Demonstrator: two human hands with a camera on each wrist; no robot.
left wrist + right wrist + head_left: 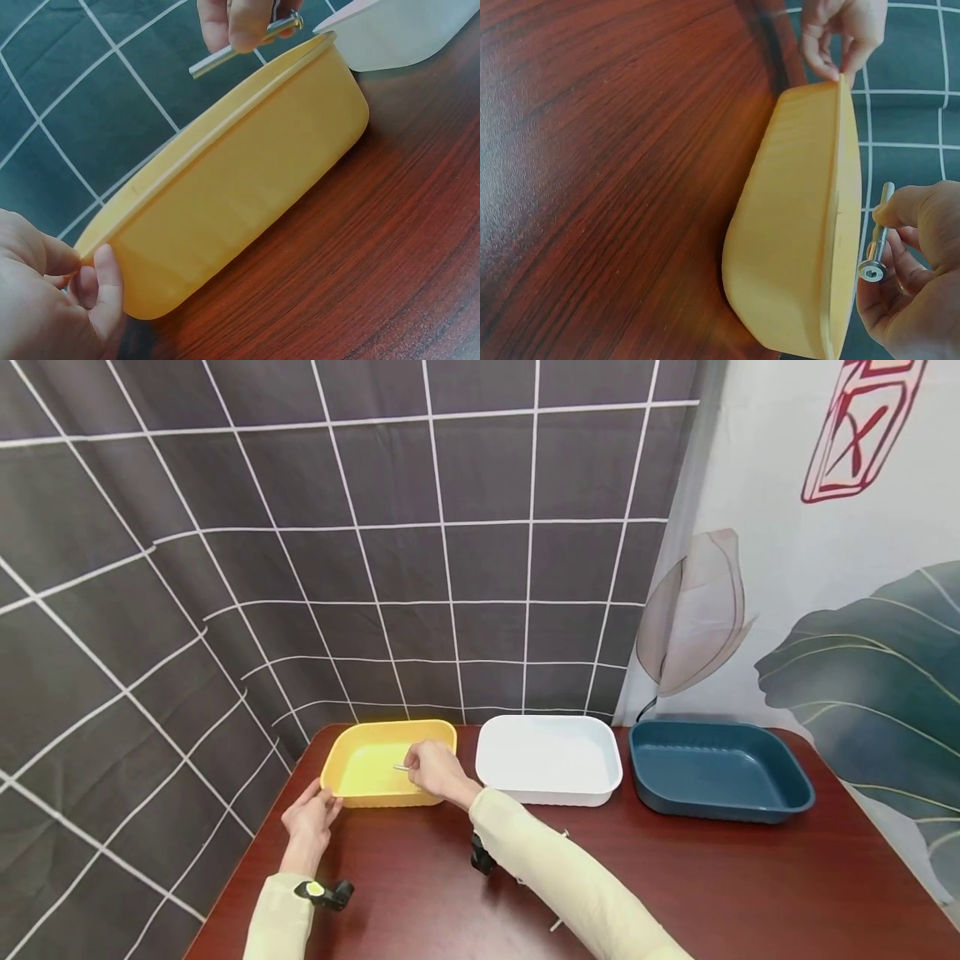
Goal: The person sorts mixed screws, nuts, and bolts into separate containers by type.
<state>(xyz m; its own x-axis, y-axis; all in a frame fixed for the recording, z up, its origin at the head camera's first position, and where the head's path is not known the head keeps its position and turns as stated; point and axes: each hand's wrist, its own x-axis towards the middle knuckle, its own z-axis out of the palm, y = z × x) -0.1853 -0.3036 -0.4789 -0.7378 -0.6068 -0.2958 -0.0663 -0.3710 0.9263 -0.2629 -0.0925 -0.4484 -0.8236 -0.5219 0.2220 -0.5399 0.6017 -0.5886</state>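
Note:
A silver bolt (880, 232) with threads and a hex-socket head is pinched between the thumb and fingers of my right hand (437, 770). That hand hangs above the yellow tray (363, 764), the bolt lying aslant over its inside. In the left wrist view the bolt's threaded end (210, 64) points to the lower left, away from the fingers. My left hand (307, 820) pinches the rim of the yellow tray at its near left corner, thumb and fingers on either side of the wall.
Right of the yellow tray stand a white tray (547, 756) and a dark blue tray (720, 768) along the back of the red-brown table (405, 877). Small metal pieces, partly hidden by the right sleeve (562, 868), lie on the table. A gridded cloth (487, 560) hangs behind.

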